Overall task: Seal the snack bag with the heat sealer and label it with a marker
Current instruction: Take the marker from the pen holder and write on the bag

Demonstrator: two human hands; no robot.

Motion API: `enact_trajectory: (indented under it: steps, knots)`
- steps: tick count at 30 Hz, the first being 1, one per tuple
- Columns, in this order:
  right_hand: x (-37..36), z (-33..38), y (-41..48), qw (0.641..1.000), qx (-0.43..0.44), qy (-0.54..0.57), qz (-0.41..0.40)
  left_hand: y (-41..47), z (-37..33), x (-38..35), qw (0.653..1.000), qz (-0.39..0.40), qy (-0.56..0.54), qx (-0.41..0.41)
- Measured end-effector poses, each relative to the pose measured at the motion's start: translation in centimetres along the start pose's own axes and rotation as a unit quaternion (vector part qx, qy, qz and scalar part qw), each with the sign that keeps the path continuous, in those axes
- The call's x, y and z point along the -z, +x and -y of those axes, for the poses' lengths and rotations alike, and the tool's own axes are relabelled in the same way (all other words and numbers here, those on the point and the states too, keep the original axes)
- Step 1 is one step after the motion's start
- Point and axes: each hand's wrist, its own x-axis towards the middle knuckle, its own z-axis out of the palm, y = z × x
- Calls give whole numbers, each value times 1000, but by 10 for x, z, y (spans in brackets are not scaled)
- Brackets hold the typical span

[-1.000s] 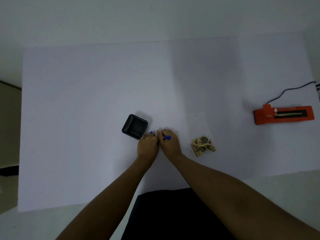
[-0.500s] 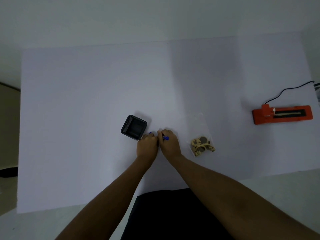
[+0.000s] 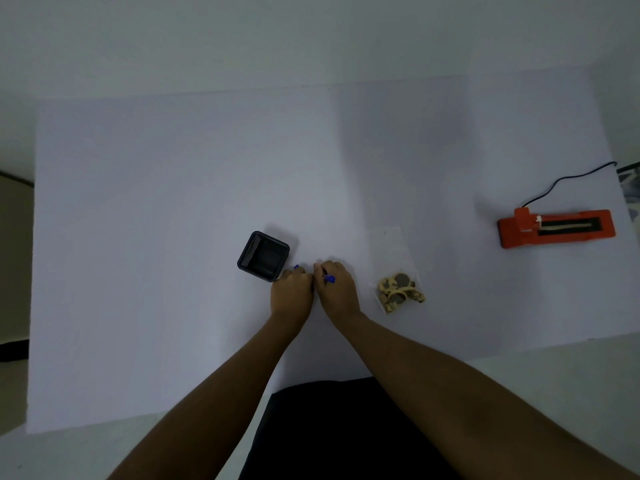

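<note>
Both hands meet at the table's middle, fingers curled around a blue marker. My left hand grips one end, where a blue tip pokes out beside the knuckles. My right hand grips the other end. Most of the marker is hidden inside the fists, so I cannot tell which end is the cap. A clear snack bag with tan and dark snacks at its lower end lies flat to the right of my right hand. The orange heat sealer sits far right.
A black mesh pen holder stands just left of and behind my left hand. The sealer's black cord runs off the table's right edge. The white table ends close to my body.
The hands stay pressed together on the marker. The blue part showing at my right hand has shortened slightly; otherwise nothing has visibly moved.
</note>
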Motion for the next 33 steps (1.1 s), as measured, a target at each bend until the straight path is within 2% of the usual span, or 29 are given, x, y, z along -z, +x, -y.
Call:
enact_trajectory:
  steps: [6, 11, 24, 33]
  knots:
    - [5, -2, -1, 999, -14, 16, -26, 0, 0, -3, 1000, 0, 15, 2]
    - [0, -5, -3, 1000, 16, -9, 16, 0, -2, 2, 1000, 10, 1, 10]
    - [0, -6, 2, 999, 28, -24, 25, -1, -3, 4, 1000, 3, -23, 12]
    - [3, 2, 1, 999, 26, -17, 16, 0, -4, 7, 1000, 11, 6, 5]
